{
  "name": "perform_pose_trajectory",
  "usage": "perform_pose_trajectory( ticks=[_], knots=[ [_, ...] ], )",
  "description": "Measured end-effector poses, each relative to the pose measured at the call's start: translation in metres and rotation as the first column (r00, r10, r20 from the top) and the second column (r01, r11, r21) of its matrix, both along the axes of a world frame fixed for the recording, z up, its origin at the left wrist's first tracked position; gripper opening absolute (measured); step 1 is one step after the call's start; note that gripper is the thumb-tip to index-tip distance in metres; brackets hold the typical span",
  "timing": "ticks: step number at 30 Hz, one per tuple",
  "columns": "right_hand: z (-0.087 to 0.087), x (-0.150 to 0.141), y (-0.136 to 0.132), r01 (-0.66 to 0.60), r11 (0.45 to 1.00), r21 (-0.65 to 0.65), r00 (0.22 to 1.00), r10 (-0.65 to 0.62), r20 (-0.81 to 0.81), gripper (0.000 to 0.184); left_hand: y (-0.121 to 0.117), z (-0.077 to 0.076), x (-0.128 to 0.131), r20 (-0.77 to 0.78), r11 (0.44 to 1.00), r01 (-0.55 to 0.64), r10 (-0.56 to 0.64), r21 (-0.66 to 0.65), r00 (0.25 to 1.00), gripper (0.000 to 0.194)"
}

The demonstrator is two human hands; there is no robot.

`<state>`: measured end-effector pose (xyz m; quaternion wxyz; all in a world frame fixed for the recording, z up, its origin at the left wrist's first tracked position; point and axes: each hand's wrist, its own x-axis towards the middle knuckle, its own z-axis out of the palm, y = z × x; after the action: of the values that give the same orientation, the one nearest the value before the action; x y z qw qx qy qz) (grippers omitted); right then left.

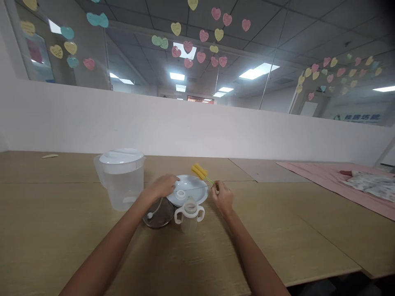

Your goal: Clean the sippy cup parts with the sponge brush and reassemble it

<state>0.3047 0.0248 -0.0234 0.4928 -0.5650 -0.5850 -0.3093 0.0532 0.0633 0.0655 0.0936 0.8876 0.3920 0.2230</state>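
Observation:
My left hand [166, 186] is curled above the left rim of a white plate [202, 197]; what its fingers hold, if anything, is hidden. Below it, a thin straw with a white weighted end [150, 215] hangs over or lies in a dark round dish [160, 216]. My right hand [222, 196] closes near the end of the green handle of a yellow sponge bottle brush [200, 171], right of the plate. A thin line crosses the plate between both hands. A white ring [180, 195] lies on the plate. In front stands a clear bottle [189, 222] with two white handles.
A clear pitcher [126, 189] with a white lid stands left of my left arm. Pink cloth [327, 176] with patterned fabric [373, 183] covers the right side of the table. A flat pale piece [49, 156] lies at the back left. Behind rises a white wall [197, 127].

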Motion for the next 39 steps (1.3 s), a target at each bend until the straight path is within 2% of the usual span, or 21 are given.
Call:
perform_pose_trajectory(
  ticks=[2,5,8,11,15,19,23,27,31,36,39],
  knots=[
    [0.000,0.000,0.000,0.000,1.000,0.004,1.000,0.000,0.000,0.017,-0.008,-0.004,0.018,0.000,0.991,0.118,-0.118,-0.060,0.993,0.030],
    [0.001,0.000,-0.001,-0.011,1.000,0.009,1.000,0.011,0.008,0.017,-0.014,-0.020,0.038,0.060,0.961,0.244,-0.238,-0.134,0.970,0.024],
    [0.003,0.000,-0.001,-0.016,1.000,0.016,1.000,0.016,0.010,0.017,-0.012,-0.035,0.048,0.149,0.961,0.223,-0.200,-0.161,0.968,0.014],
    [0.004,0.001,-0.003,-0.039,0.999,0.024,0.999,0.039,0.010,0.015,-0.005,-0.039,0.049,0.211,0.967,0.175,-0.135,-0.184,0.968,0.007],
    [0.003,0.002,-0.008,-0.139,0.990,0.035,0.990,0.138,0.017,0.013,0.004,-0.023,0.038,0.323,0.970,0.142,-0.072,-0.198,0.944,0.020],
    [0.003,0.003,-0.010,-0.250,0.968,-0.027,0.965,0.251,0.072,0.014,0.002,0.003,0.024,0.530,0.948,0.206,-0.048,-0.244,0.847,0.026],
    [0.006,0.002,-0.010,-0.215,0.975,-0.054,0.969,0.220,0.117,0.017,-0.010,0.018,0.018,0.546,0.947,0.241,-0.089,-0.214,0.833,0.024],
    [0.008,0.002,-0.009,-0.127,0.990,-0.060,0.987,0.132,0.096,0.018,-0.019,0.026,0.019,0.536,0.954,0.236,-0.105,-0.183,0.838,0.019],
    [0.005,0.007,-0.007,-0.075,0.995,-0.059,0.995,0.079,0.068,0.019,-0.024,0.034,0.017,0.541,0.961,0.200,-0.067,-0.192,0.838,0.021],
    [0.000,0.007,-0.005,-0.089,0.994,-0.063,0.988,0.096,0.119,0.020,-0.025,0.037,0.015,0.583,0.956,0.224,-0.075,-0.188,0.809,0.023],
    [0.000,0.003,-0.008,-0.137,0.989,-0.059,0.973,0.145,0.180,0.020,-0.022,0.031,0.017,0.501,0.994,0.092,-0.052,-0.054,0.864,0.013]
  ],
)
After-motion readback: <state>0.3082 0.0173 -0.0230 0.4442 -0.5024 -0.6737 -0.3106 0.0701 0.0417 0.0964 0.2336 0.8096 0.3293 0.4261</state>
